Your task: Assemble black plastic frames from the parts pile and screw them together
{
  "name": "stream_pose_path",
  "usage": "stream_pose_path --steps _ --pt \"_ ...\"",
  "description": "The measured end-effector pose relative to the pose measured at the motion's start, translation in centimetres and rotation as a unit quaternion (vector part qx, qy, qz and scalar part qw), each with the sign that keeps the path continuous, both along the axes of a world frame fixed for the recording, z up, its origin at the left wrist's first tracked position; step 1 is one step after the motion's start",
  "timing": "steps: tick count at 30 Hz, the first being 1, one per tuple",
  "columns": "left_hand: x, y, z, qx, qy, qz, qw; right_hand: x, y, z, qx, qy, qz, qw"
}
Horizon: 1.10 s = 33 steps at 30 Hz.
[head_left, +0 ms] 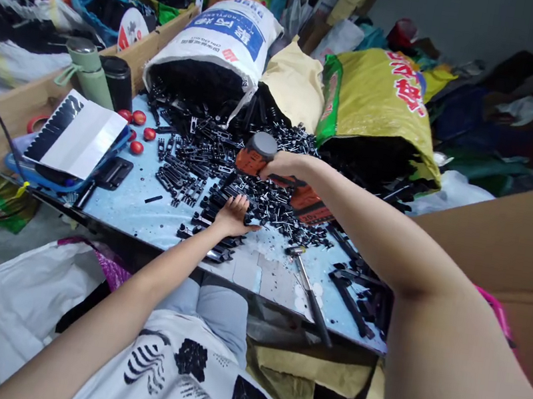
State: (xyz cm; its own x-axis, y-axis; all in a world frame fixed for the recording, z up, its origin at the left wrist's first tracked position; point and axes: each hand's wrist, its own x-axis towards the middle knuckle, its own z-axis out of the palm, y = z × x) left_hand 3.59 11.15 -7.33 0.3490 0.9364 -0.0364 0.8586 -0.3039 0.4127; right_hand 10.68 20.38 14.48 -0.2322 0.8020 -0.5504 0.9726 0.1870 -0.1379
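Note:
In my right hand (287, 164) is an orange and black cordless drill (248, 161), held by its handle. My fingers wrap round it, and its battery end points right, over a heap of screws (276, 204). Below the drill, my left hand (232, 218) rests on a row of long black plastic parts (212, 208). Its thumb stretches out to the right and the fingers lie apart over the parts. More black parts (212, 252) lie by the left wrist at the table's front edge. The drill's tip is hidden.
Behind the heaps lie a white sack (216, 36), a beige sack (295, 83) and a yellow sack (377, 102). A hammer (310, 291) overhangs the front edge. To the left are a blue tray (64, 181), a green bottle (87, 70) and several red fruits (136, 147).

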Motion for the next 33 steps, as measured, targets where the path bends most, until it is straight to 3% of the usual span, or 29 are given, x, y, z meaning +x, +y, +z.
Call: stream_pose_path --steps 3,7,11,17,22,27,30,33 --pt "0.0 0.0 -0.2 -0.011 -0.011 -0.002 1.0 -2.7 1.8 -0.2 -0.035 -0.047 0.029 0.998" --pt "-0.1 0.0 -0.4 -0.025 -0.022 -0.011 0.999 -4.5 2.8 -0.3 -0.015 -0.094 0.079 0.992" --pt "-0.2 -0.2 -0.1 -0.03 -0.025 -0.017 0.999 -4.8 1.6 -0.1 0.001 -0.084 0.11 0.99" --pt "-0.3 0.0 -0.1 -0.005 -0.023 -0.016 1.0 -5.1 -0.5 -0.4 -0.053 -0.066 0.123 0.989" --pt "-0.3 0.1 0.4 -0.012 -0.013 -0.018 1.0 -6.3 -1.5 -0.7 -0.04 -0.09 0.135 0.986" --pt "-1.0 -4.1 0.7 -0.009 -0.024 0.02 0.999 -6.4 -3.6 -0.1 -0.006 -0.108 0.176 0.979" --pt "-1.7 -7.7 0.3 0.006 -0.036 0.013 0.999 -6.2 -4.7 -0.4 -0.035 -0.082 0.177 0.98" --pt "-2.3 -9.4 0.0 0.005 -0.031 -0.002 1.0 -6.4 -5.5 -0.7 -0.057 -0.079 0.151 0.984"
